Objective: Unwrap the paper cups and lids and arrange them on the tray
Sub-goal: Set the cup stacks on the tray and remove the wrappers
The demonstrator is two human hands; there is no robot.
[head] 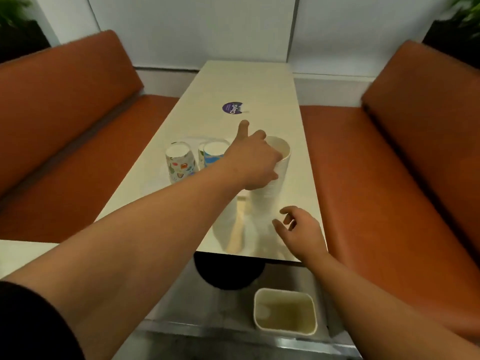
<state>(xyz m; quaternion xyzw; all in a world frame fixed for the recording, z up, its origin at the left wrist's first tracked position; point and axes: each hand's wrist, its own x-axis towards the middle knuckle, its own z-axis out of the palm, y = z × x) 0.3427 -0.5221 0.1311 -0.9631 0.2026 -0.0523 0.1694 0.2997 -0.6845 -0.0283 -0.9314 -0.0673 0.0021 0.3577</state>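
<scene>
White paper cup stack (271, 188) stands upright, gripped near its rim by left hand (253, 162); right hand (298, 231) hovers at 5 o'clock, fingers loosely spread, empty.

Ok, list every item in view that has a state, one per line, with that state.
White cup stack: upright, mouth up, gripped near the top.
Second white stack: standing beside it, partly hidden by the arm.
Patterned cups: upside down on a clear tray.
Left hand: grips the white cup stack.
Right hand: fingers loosely curled, holding nothing.
Bin: on the floor, open-topped.
</scene>
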